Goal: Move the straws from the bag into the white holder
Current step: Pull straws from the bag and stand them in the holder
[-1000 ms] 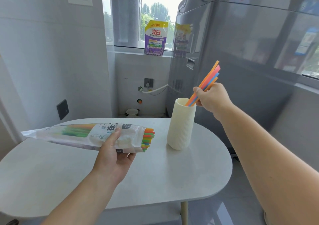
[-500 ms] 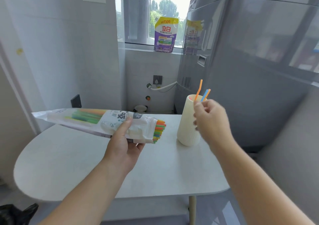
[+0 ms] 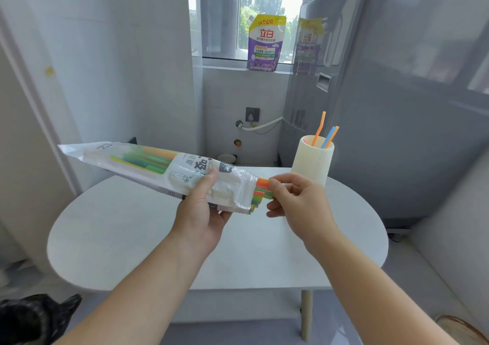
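My left hand (image 3: 203, 212) grips a clear plastic straw bag (image 3: 148, 166), held level above the white table, its open mouth facing right. Orange, green and yellow straw ends (image 3: 260, 192) poke out of that mouth. My right hand (image 3: 296, 201) pinches those ends with thumb and fingers. The white ribbed holder (image 3: 312, 163) stands on the table's far right side, behind my right hand. Three straws (image 3: 324, 135), two orange and one blue, stick up out of it.
The oval white table (image 3: 132, 238) fills the middle. A tall grey appliance (image 3: 397, 93) stands right behind the holder. A purple detergent pouch (image 3: 266, 44) rests on the window sill. A dark object (image 3: 34, 318) lies on the floor at lower left.
My right hand let go of the straws in the holder, then came down and left to the bag's mouth and closed on the straw ends. The camera view shifted.
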`<state>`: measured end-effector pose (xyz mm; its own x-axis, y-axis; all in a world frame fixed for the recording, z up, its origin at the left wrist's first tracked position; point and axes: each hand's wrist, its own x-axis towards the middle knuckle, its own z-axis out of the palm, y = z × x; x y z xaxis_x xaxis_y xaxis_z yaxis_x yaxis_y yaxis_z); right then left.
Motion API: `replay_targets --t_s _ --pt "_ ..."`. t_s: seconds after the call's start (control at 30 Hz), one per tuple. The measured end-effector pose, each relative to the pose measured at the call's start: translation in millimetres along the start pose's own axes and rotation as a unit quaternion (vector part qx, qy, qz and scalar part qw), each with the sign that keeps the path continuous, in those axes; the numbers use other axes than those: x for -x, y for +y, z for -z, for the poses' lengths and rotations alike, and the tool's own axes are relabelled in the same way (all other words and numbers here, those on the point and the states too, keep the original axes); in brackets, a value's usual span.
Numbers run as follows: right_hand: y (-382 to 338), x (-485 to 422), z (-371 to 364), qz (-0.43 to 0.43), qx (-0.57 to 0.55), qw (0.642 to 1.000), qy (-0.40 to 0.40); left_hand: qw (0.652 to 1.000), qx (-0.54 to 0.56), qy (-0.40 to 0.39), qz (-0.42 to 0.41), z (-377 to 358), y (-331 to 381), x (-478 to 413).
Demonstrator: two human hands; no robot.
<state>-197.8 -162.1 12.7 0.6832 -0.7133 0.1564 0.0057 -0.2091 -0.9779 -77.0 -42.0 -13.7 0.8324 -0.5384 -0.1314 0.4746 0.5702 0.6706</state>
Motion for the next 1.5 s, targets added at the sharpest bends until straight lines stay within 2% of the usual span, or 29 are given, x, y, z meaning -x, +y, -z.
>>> replay_targets --t_s 0.23,0.47,0.63,0.77,0.87,1.07,1.33,1.5 --pt "7 -5 20 0.031 0.019 0.998 0.054 0.999 0.036 0.029 0.016 5 4 -4" --pt "6 -2 17 -0.022 -0.043 0.999 -0.008 0.999 0.038 0.028 0.016 5 1 -3" --pt "8 -4 20 0.004 -0.027 1.0 0.011 0.999 0.037 0.026 0.014 5 1 -2" --pt "10 -6 29 -0.028 -0.115 0.992 0.037 0.998 0.045 0.032 0.009 6 6 -4" --pt "12 -6 28 -0.067 -0.2 0.977 0.029 0.998 0.053 0.036 0.007 6 7 -5" --pt "21 6 -2 -0.102 -0.172 0.979 -0.047 0.998 0.06 0.033 0.002 2 5 -1" --pt "10 -8 -29 -0.114 -0.225 0.965 0.076 0.997 0.058 0.044 0.021 1 -4 2" --pt "0 -14 -17 -0.075 -0.237 0.965 0.089 0.995 0.082 0.055 0.029 4 -3 -4"
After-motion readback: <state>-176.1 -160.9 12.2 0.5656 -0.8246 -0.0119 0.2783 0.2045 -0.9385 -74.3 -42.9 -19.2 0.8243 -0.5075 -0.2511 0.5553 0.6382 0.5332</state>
